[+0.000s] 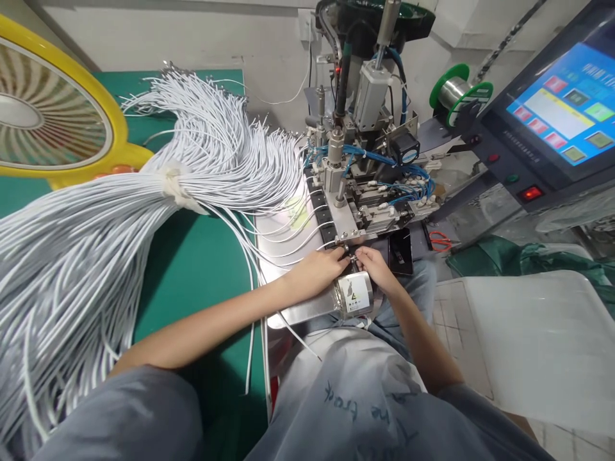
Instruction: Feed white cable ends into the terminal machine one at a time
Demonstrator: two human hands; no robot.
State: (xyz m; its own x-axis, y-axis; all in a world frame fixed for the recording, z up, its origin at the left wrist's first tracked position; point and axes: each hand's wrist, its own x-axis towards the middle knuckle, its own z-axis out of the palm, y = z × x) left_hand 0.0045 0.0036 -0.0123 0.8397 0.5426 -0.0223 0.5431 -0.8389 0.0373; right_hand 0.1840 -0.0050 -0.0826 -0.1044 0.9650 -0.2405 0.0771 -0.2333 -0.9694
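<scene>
At the front end of a bench machine (346, 221), my left hand (327, 266) is closed, its fingertips pressed together beside a small metal part. Just to its right, my right hand (373, 266) is pinched at the same spot. What either hand holds is too small to make out. Below the fingers sits a metal cylinder with a white label (356, 293). Several white cables run from the machine's black slots to a large bundle of white cables (211, 189), bound by a pale tie (179, 186).
A yellow fan (122, 153) stands at the left on the green mat (192, 256). At the right are a touch screen (562, 109), a wire spool (454, 93), red-handled scissors (441, 241) and a white bin (538, 333). A dark phone-like object (400, 251) lies beside the machine.
</scene>
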